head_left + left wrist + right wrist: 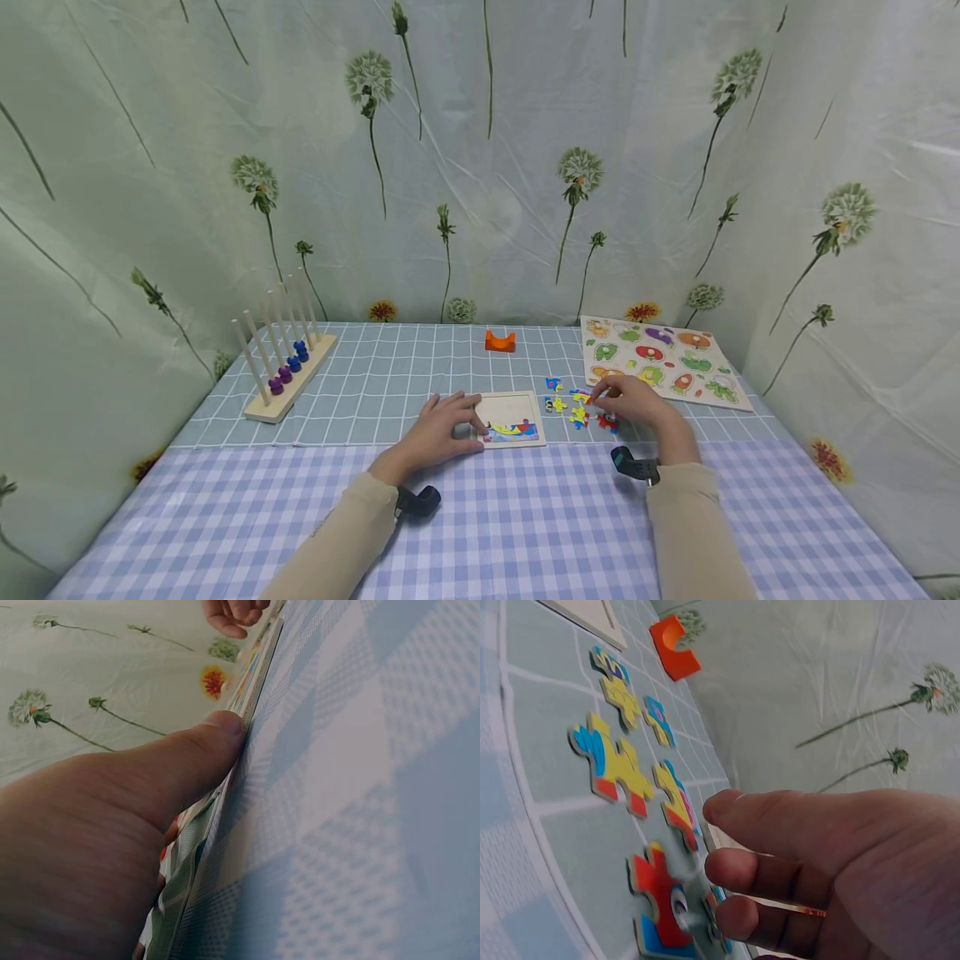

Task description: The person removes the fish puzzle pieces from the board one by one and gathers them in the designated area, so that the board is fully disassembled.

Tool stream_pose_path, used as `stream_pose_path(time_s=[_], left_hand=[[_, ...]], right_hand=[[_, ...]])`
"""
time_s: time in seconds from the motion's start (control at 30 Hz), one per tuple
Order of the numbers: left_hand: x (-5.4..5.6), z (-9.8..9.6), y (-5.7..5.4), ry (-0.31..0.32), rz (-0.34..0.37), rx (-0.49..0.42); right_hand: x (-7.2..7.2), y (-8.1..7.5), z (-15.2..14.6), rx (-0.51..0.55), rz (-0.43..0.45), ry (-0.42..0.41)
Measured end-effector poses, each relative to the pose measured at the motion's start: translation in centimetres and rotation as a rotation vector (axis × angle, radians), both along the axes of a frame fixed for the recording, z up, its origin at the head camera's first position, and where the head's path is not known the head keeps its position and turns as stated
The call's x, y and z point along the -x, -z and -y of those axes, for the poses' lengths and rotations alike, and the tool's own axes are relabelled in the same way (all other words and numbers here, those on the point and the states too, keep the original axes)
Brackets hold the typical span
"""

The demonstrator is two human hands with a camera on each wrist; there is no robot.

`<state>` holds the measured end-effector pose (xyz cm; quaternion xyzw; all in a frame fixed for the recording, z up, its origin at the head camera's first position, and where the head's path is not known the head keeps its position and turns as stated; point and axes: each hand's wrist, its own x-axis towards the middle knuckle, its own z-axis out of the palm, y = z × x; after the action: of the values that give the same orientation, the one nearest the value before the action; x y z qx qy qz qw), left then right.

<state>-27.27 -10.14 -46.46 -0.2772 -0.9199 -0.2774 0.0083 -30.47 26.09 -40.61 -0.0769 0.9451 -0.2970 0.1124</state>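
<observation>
My left hand (442, 432) rests with spread fingers at the left side of a shallow wooden puzzle tray (510, 404). In the left wrist view its thumb (191, 757) lies along the tray's near edge. Joined pieces (517, 432) in yellow, red and blue fill the tray's lower strip. My right hand (630, 398) hovers at the loose jigsaw pieces right of the tray, fingers loosely bent and nothing between them. Close to its fingertips lie a yellow-and-pink piece (673, 801) and a red piece with an eye (660, 896). A larger yellow piece (619, 769) lies farther left there.
Behind the right hand lies a wooden vegetable puzzle board (738, 400). An orange curved block (500, 342) stands at the back. At the left is a wooden peg stand (300, 379) with purple and blue beads. A floral curtain (495, 167) borders the table.
</observation>
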Motion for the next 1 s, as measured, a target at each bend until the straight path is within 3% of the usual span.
stream_pose_path(time_s=[0.27, 1.0], left_hand=[[0.1, 0.0, 0.0, -0.005, 0.009, 0.005], [0.0, -0.1, -0.1, -0.029, 0.051, -0.008]], right_hand=[[0.2, -0.6, 2.2, 0.029, -0.073, -0.066], [-0.2, -0.2, 8.3, 0.022, -0.097, -0.223]])
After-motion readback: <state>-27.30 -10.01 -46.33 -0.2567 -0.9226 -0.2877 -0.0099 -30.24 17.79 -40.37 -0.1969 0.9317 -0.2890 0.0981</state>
